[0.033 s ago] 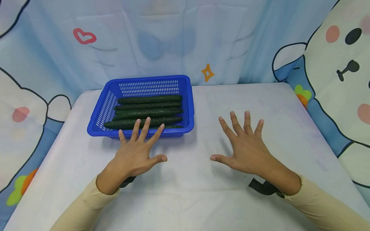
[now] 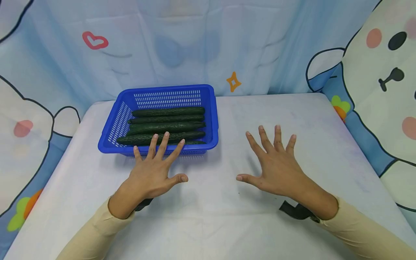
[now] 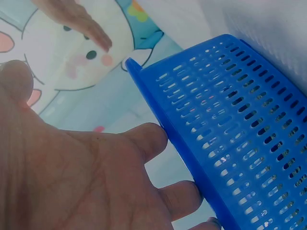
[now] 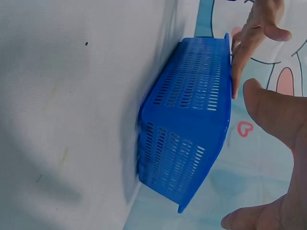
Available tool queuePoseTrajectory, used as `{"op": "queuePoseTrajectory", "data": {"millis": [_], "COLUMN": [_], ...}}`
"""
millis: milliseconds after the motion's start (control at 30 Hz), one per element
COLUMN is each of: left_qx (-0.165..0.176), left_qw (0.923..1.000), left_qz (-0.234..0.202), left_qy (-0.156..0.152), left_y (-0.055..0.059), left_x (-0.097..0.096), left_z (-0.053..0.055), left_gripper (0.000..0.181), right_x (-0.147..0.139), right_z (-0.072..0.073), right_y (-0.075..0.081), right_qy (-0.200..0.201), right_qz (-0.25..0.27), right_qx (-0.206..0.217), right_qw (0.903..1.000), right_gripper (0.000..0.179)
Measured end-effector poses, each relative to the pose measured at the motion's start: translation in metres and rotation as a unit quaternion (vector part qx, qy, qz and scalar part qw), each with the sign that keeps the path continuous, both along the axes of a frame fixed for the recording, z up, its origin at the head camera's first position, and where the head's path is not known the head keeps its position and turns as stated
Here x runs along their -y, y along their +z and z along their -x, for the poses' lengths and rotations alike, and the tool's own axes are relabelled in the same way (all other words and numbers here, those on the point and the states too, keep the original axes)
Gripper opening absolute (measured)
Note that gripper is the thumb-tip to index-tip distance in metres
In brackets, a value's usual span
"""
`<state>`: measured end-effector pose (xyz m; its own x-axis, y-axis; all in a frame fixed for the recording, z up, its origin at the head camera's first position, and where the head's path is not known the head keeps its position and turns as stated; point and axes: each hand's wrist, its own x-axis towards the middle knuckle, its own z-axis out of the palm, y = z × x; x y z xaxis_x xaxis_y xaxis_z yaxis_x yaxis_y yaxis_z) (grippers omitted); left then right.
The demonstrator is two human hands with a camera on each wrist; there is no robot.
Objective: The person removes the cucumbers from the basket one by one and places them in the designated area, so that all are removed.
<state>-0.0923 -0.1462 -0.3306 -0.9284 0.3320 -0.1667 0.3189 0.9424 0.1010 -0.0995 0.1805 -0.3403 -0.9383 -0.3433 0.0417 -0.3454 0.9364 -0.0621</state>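
Observation:
Several long dark-green cucumbers (image 2: 167, 127) lie side by side in a blue plastic basket (image 2: 213, 119) with slotted walls. My left hand (image 2: 152, 174) is palm down with its fingers spread, and its fingertips overlap the basket's front rim and the nearest cucumber in the head view. In the left wrist view its fingertips are right at the rim of the basket (image 3: 192, 165). To the right of the basket, my right hand (image 2: 277, 168) hovers over the table with straight, spread fingers and holds nothing.
A white cloth covers the table (image 2: 208, 224), and the basket stands at its back left. Behind and on both sides hangs a light-blue curtain (image 2: 182, 43) with cartoon animals printed on it. A dark strap (image 2: 297, 211) hangs at my right wrist.

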Motion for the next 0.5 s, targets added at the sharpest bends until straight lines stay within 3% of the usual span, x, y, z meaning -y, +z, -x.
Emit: {"op": "queuePoseTrajectory", "data": {"millis": [200, 267, 333, 433, 500], "left_qx": [-0.019, -0.031, -0.04, -0.065, -0.08], "left_qw": [0.9997, 0.9991, 0.9966, 0.9816, 0.9612], "left_qz": [-0.001, -0.024, -0.073, -0.172, -0.243], "left_qy": [-0.017, -0.018, -0.001, 0.053, 0.103], "left_y": [0.007, 0.014, 0.022, 0.033, 0.038], "left_x": [0.008, 0.018, 0.032, 0.061, 0.083], "left_z": [0.003, 0.006, 0.01, 0.017, 0.025], "left_gripper": [0.089, 0.086, 0.081, 0.068, 0.061], "right_x": [0.001, 0.001, 0.0, -0.001, -0.001], "right_z": [-0.001, -0.002, -0.003, -0.005, -0.005], "right_y": [0.002, 0.002, 0.002, 0.002, 0.001], "right_qy": [0.004, 0.008, 0.012, 0.015, 0.016], "right_qz": [0.0, 0.0, 0.003, 0.01, 0.019], "right_qx": [0.001, 0.002, 0.004, 0.012, 0.019], "right_qw": [1.0, 1.0, 0.9999, 0.9998, 0.9995], "right_gripper": [0.113, 0.113, 0.112, 0.111, 0.108]}}
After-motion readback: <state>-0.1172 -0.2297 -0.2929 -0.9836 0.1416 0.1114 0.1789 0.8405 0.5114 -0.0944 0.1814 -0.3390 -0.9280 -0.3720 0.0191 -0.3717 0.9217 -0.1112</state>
